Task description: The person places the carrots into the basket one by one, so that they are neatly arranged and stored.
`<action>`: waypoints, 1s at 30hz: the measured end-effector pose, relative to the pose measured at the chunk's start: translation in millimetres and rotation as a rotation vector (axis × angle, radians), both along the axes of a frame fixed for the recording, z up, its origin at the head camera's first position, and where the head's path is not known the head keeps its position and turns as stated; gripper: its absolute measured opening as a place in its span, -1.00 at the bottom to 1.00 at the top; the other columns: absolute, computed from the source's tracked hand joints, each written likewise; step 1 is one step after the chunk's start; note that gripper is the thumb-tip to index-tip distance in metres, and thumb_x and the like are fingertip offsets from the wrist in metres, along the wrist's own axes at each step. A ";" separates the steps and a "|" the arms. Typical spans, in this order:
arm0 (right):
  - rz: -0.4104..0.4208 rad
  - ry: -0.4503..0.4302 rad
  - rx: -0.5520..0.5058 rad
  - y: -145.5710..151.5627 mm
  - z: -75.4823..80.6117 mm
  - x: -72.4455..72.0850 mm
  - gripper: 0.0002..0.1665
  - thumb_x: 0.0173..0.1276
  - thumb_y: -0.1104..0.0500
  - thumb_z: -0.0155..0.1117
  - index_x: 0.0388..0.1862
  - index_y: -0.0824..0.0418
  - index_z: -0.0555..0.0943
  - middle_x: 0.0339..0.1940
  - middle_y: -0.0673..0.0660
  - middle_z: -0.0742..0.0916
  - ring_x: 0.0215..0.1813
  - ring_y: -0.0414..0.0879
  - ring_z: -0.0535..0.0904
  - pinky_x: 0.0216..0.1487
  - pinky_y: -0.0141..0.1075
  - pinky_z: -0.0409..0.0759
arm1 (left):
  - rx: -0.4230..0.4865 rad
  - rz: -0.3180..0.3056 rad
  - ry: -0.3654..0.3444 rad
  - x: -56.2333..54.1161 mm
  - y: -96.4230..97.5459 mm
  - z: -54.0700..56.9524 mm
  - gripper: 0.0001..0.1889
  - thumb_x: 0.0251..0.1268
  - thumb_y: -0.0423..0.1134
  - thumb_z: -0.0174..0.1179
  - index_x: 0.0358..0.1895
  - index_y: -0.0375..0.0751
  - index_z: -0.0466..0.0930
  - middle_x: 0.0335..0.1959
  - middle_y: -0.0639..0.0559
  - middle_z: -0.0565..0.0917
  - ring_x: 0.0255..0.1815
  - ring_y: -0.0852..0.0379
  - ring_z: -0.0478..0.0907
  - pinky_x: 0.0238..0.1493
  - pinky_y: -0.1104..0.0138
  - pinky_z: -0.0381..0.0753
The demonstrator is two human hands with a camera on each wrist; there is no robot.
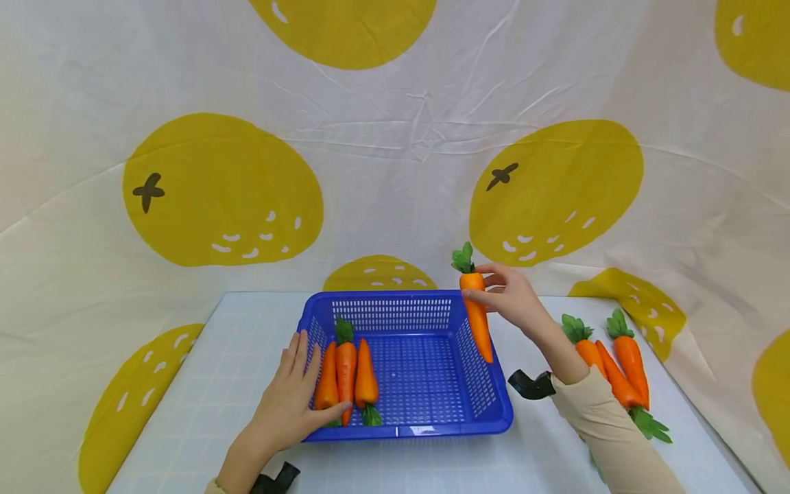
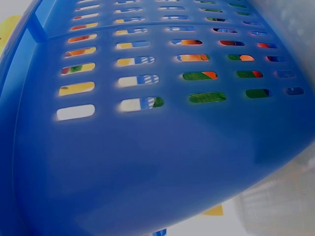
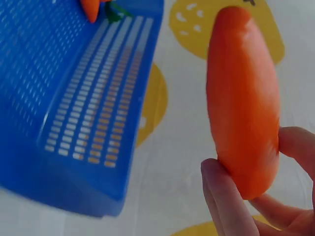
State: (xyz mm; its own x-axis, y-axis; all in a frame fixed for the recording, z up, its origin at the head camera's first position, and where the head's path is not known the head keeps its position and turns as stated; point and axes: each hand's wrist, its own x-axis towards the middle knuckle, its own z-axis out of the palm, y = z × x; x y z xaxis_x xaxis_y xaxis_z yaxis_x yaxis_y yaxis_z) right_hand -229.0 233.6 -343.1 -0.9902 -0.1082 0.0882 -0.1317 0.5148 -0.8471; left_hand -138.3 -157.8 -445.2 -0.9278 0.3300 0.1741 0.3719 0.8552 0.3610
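My right hand pinches a carrot near its leafy top, with the tip pointing down at the basket's right rim. In the right wrist view that carrot sits between thumb and fingers, beside the basket. My left hand rests with spread fingers on the left end of the blue basket. Three carrots lie side by side in the basket's left part, one with its leaves toward me. The left wrist view shows the slotted basket wall with orange and green behind it.
Several more carrots lie on the table at the right, partly behind my right sleeve. The pale checked tabletop ends at a hanging cloth printed with yellow fruit shapes. Black wrist straps are on both arms.
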 end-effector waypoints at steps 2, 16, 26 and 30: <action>0.031 -0.002 -0.035 -7.8 -1.0 0.3 -0.27 0.27 0.01 0.45 0.32 0.31 0.45 0.01 0.36 0.65 -0.11 0.12 0.67 -0.16 -0.10 0.72 | -0.002 0.002 -0.003 0.2 -0.1 0.3 0.19 0.10 0.51 0.13 0.50 -0.48 0.11 0.59 -0.38 -0.19 0.59 -0.29 -0.36 0.49 -0.15 -0.14; 0.137 -0.065 -0.189 -55.0 -22.1 -0.1 -0.40 0.27 0.14 0.45 0.21 0.36 0.50 -0.13 0.33 0.68 -0.23 0.06 0.70 -0.21 -0.07 0.73 | -0.016 0.000 0.000 -0.7 0.2 1.1 0.18 0.11 0.51 0.12 0.50 -0.47 0.12 0.58 -0.40 -0.17 0.59 -0.31 -0.33 0.47 -0.18 -0.09; 0.139 -0.130 -0.170 -77.9 -39.4 -3.7 -0.35 0.23 0.11 0.48 0.23 0.34 0.50 -0.16 0.29 0.66 -0.27 0.03 0.70 -0.22 -0.06 0.73 | -0.011 -0.005 -0.007 -0.9 -0.1 0.8 0.18 0.11 0.50 0.13 0.50 -0.47 0.10 0.59 -0.38 -0.20 0.59 -0.30 -0.35 0.49 -0.16 -0.13; 0.138 -0.143 -0.148 -83.8 -44.7 -5.1 -0.31 0.21 0.07 0.50 0.24 0.33 0.50 -0.15 0.28 0.67 -0.27 0.03 0.69 -0.19 -0.03 0.72 | -0.009 0.004 -0.020 -0.7 0.0 1.1 0.19 0.10 0.51 0.13 0.51 -0.46 0.10 0.59 -0.38 -0.19 0.59 -0.30 -0.35 0.47 -0.19 -0.09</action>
